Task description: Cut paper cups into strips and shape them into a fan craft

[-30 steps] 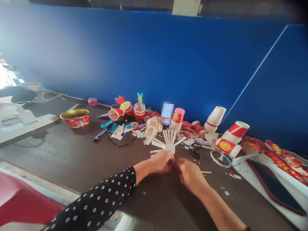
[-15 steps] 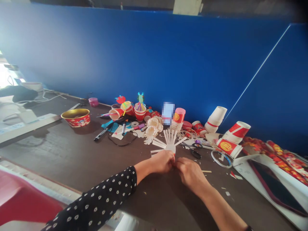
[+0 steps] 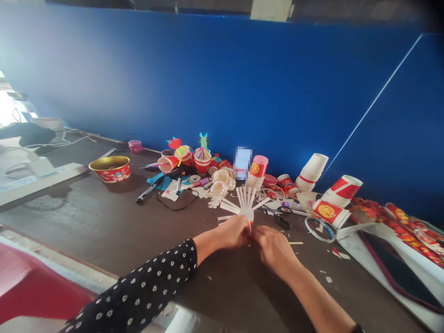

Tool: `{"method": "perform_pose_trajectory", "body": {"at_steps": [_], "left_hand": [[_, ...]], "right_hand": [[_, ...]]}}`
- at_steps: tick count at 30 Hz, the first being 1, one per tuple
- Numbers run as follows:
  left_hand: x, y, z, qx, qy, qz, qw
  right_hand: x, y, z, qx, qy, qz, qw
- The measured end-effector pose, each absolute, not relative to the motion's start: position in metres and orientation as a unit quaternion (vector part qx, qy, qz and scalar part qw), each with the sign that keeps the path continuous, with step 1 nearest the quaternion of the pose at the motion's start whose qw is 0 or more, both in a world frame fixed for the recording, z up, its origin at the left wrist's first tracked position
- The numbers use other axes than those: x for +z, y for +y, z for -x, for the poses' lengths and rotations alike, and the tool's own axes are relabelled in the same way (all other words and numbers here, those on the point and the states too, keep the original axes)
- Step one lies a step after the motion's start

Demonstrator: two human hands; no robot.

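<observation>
A white paper cup cut into strips (image 3: 246,213) is fanned out on the dark table, its strips spreading away from a round base. My left hand (image 3: 236,232) is closed at the cup's near side, fingers curled over it and covering its closest strips. Beside it, my right hand (image 3: 274,247) is closed too, thumb and fingertips pressed together close to the left fingertips. What lies between the right fingers is hidden. A speck of red and yellow shows by the left fingertips. Just behind the strips are a stack of cups with a pink top (image 3: 257,170) and cut white cups (image 3: 221,181).
Black scissors (image 3: 282,221), a tape roll (image 3: 319,230) and paper scraps lie to the right. Stacked cups (image 3: 342,192) and a phone (image 3: 398,268) on a white tray are farther right. A red bowl (image 3: 110,175), markers (image 3: 147,192) and a power strip (image 3: 45,179) are left.
Both hands stay at the cut cup with almost the same grip. Only very small finger movement and a slight shift of the view show.
</observation>
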State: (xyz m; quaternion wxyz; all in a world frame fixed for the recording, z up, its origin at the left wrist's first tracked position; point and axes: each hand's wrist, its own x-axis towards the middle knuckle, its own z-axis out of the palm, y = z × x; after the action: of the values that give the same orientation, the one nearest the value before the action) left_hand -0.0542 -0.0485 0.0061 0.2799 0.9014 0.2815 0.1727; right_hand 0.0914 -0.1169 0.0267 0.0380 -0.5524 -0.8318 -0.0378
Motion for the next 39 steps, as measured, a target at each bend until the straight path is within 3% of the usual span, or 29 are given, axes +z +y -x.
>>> {"method": "perform_pose_trajectory", "body": {"at_steps": [14, 39], "left_hand": [[0.009, -0.055, 0.052, 0.172, 0.328, -0.888, 0.274], [0.013, -0.049, 0.062, 0.181, 0.223, -0.919, 0.268]], "right_hand": [[0.028, -0.119, -0.092, -0.024, -0.826, 0.562, 0.038], [0.026, -0.123, -0.092, -0.002, -0.823, 0.565, 0.054]]}}
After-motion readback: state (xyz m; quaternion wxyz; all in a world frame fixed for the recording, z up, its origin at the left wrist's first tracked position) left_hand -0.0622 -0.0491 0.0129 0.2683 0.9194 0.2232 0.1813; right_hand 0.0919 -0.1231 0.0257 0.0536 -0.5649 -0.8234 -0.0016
